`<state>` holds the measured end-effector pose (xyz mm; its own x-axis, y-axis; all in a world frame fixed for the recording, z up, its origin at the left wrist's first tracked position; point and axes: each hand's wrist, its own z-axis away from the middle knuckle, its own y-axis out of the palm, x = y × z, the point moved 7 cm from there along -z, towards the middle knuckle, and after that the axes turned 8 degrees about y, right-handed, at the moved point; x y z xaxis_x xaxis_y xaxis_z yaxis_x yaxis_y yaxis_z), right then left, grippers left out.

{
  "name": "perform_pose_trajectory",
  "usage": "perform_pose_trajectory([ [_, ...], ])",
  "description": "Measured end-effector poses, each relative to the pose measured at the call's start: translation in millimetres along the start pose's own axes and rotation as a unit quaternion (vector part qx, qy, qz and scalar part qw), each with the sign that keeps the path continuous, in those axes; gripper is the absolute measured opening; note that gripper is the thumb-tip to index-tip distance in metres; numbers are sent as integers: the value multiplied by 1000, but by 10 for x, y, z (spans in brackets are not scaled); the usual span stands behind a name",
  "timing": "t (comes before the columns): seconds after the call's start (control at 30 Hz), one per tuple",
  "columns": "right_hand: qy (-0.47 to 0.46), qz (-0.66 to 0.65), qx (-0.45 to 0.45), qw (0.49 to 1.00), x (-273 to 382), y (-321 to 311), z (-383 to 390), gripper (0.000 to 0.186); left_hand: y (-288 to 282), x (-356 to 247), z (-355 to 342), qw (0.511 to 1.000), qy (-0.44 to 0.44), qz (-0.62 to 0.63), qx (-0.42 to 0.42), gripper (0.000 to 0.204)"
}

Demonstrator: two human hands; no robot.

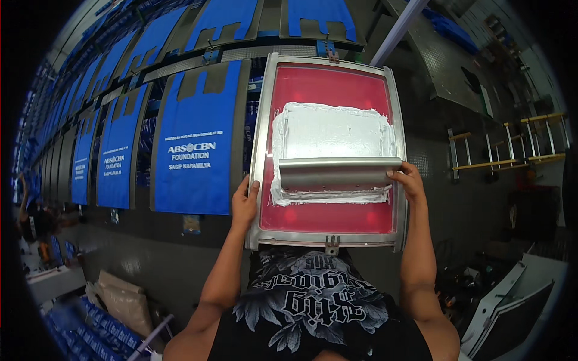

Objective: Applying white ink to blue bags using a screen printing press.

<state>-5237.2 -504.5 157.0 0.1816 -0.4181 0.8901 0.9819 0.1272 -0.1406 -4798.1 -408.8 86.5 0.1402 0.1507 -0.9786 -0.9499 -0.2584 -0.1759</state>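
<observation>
A screen printing frame (pixel 263 144) with a silver metal border and pink-red mesh (pixel 328 84) lies in front of me. White ink (pixel 331 129) is spread over the middle of the mesh. A wide grey metal squeegee (pixel 337 174) lies across the ink's lower part, with a ridge of ink along its near edge. My left hand (pixel 245 203) is closed on the frame's left side, thumb on the border. At the squeegee's right end, my right hand (pixel 410 180) grips it with bent fingers, close to the frame's right border.
Blue bags with white print (pixel 195 138) lie flat on boards in rows to the left and far side. A metal table (pixel 445 66) stands far right, near a yellow-railed ladder (pixel 506 144). A cardboard box (pixel 123 298) and blue bundles (pixel 90 328) sit lower left.
</observation>
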Motion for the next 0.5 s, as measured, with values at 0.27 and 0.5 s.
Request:
perform_pose_trajectory([
  [0.27,-24,53,27,998,-189,-444,-641,35,386,-221,-27,990,19,-131,-53,43],
  [0.5,-21,22,81,996,-224,-336,-796,37,358,15,-133,996,-38,-33,-77,53],
])
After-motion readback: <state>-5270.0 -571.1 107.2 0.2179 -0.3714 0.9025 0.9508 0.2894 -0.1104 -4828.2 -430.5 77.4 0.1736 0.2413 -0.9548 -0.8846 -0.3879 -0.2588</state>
